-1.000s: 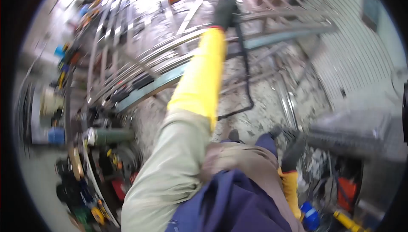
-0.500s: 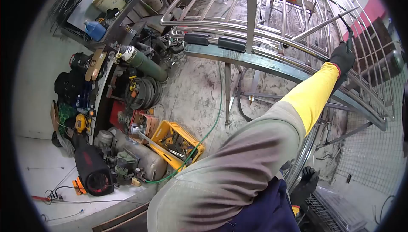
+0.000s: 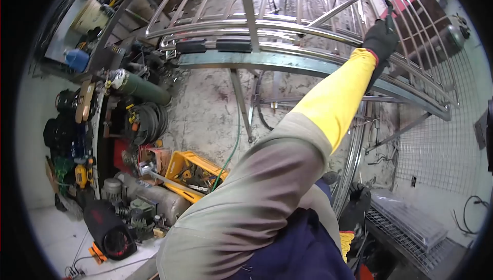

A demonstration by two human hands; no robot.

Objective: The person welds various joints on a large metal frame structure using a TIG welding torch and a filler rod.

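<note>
Stretched far out to the upper right, my left hand (image 3: 381,39) wears a black glove below a yellow sleeve (image 3: 334,98). It is closed around a slim black welding torch (image 3: 389,14) whose thin end points up and left over the shiny tube railing (image 3: 287,27). The hand is beside the railing's bars, above the steel support beam (image 3: 287,64). Lower down on the right, my right hand (image 3: 358,203), in a dark glove, stays near my body beside long metal tubes (image 3: 350,164). Its fingers are curled; what they hold, if anything, cannot be made out.
A green gas cylinder (image 3: 146,89) lies tilted at left near coiled hose (image 3: 153,121). A yellow crate (image 3: 177,164) of tools and a compressor (image 3: 154,198) stand on the floor. Wire mesh (image 3: 434,157) leans at right. A green hose (image 3: 233,151) crosses the floor.
The view has shifted, so the railing, crate and cylinder appear further left and mostly higher. My left hand keeps hold of the torch beside the bars. My right hand stays low, with its fingers curled.
</note>
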